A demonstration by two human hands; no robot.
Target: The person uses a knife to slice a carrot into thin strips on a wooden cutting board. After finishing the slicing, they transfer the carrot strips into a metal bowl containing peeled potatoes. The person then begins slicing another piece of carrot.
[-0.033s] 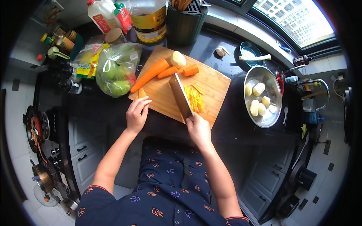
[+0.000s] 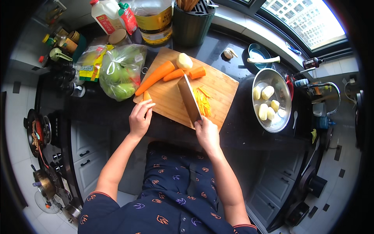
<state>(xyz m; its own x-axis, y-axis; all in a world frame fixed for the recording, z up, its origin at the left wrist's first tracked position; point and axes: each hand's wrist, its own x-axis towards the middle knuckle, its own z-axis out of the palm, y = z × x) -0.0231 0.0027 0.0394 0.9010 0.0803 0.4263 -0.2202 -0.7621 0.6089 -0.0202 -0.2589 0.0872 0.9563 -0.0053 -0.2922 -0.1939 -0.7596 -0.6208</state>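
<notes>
A wooden cutting board (image 2: 220,84) lies on the dark counter before me. My right hand (image 2: 207,133) grips a cleaver (image 2: 189,100) by its handle, the wide blade tilted over the board beside a heap of carrot shreds (image 2: 202,102). At the board's left corner, the fingertips of my left hand (image 2: 140,117) are closed on a small carrot piece (image 2: 146,95), partly hidden by them. A long carrot (image 2: 156,77), a shorter carrot piece (image 2: 173,75), a thick carrot chunk (image 2: 197,72) and a peeled potato (image 2: 184,61) rest along the board's far side.
Right of the board stands a metal bowl (image 2: 277,121) with several peeled potatoes. A knotted plastic bag of green vegetables (image 2: 120,74) touches the left side. Behind are a big oil bottle (image 2: 151,21), a dark utensil holder (image 2: 192,25) and garlic (image 2: 230,53). The sink tap (image 2: 331,84) is far right.
My right hand and the cleaver have shifted slightly right, closer to the carrot shreds. My left hand has moved only a touch to the left.
</notes>
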